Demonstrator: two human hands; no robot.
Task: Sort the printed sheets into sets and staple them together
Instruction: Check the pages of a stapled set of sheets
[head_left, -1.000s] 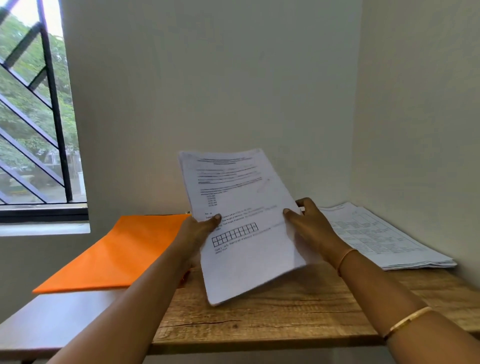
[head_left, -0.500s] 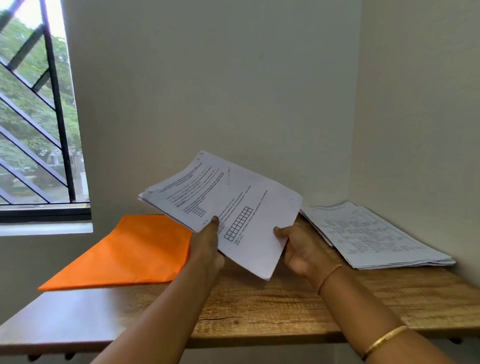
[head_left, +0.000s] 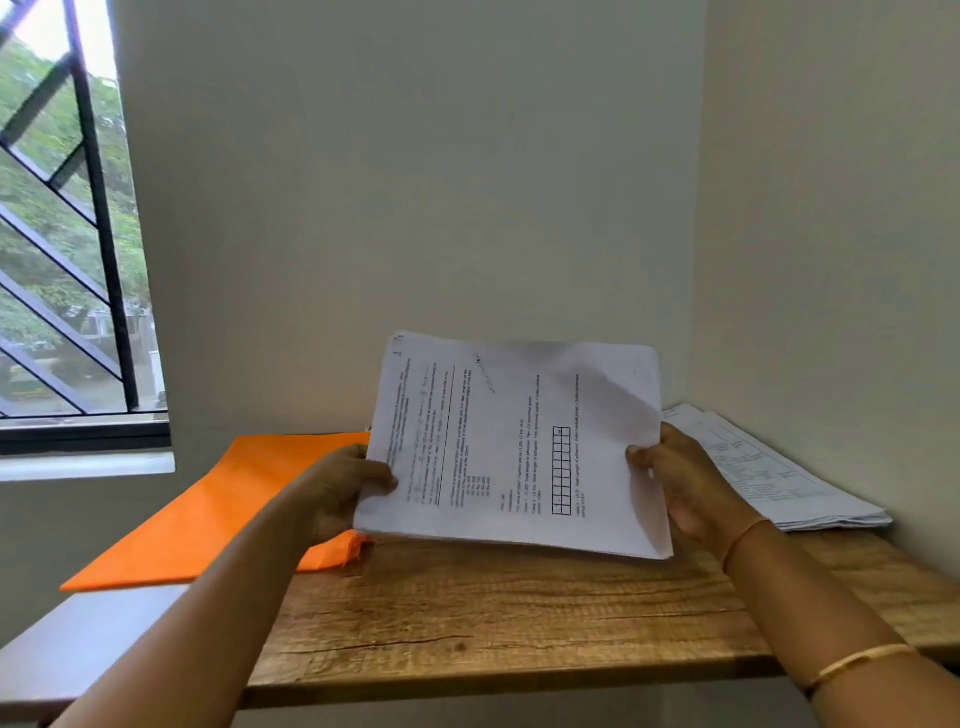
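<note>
Pale corner walls (head_left: 415, 182) behind a wooden table (head_left: 493, 623). At far left, barred window (head_left: 98, 249), green trees outside. Next, flat on the table's left part, orange folder (head_left: 208, 519), its near right corner crumpled. Just over that corner, left hand (head_left: 337, 488): thumb on the front of a sheaf of printed sheets (head_left: 519, 447), fingers hidden behind, gripping its left edge. Sheaf held up over the table, turned sideways so the text runs vertically, small printed grid right of centre. At its right edge, right hand (head_left: 685, 478), thumb in front, fingers behind, gripping likewise; thin gold bangles (head_left: 743, 535) on that wrist and forearm. Farthest right, beside the side wall, pile of printed sheets (head_left: 779, 473) flat on the table, partly behind the right hand.
</note>
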